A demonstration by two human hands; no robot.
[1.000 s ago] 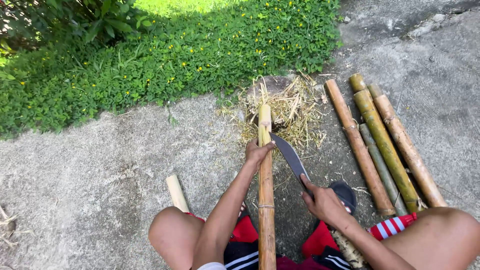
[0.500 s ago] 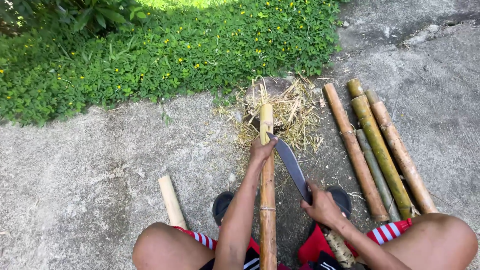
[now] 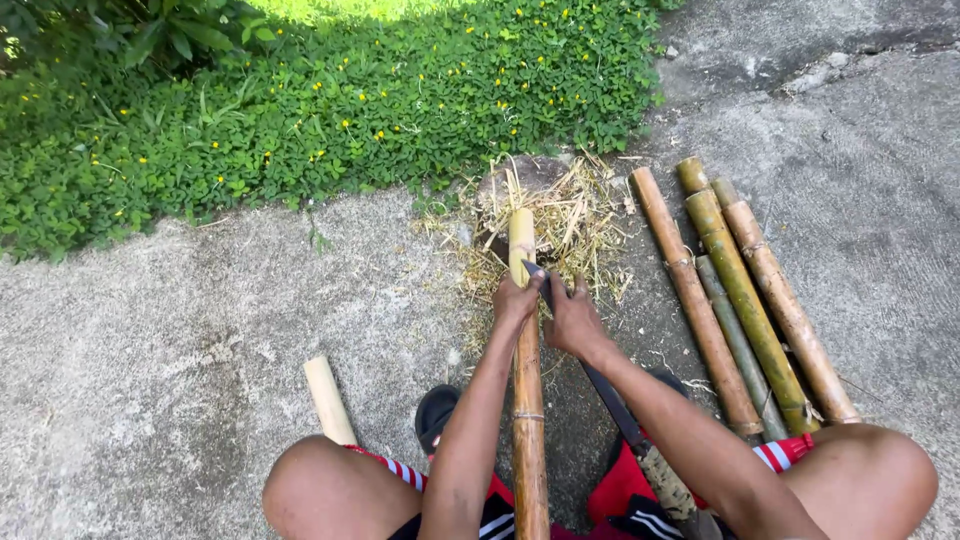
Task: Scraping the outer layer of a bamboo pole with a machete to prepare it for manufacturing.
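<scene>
At frame centre the left hand (image 3: 517, 300) is closed around an upright bamboo pole (image 3: 527, 420), whose base is cut off by the bottom edge. The right hand (image 3: 572, 322) presses on the back of a long knife (image 3: 612, 405); whether its fingers curl around it cannot be told. The blade tip hides between the hands, and the forearm partly covers the handle at lower right, beside the bamboo stack (image 3: 740, 300).

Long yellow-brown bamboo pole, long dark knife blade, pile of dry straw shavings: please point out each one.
Long yellow-brown bamboo pole (image 3: 528, 440), head view, lower shaft.
Long dark knife blade (image 3: 612, 405), head view, mid blade.
Pile of dry straw shavings (image 3: 575, 215), head view, centre.
</scene>
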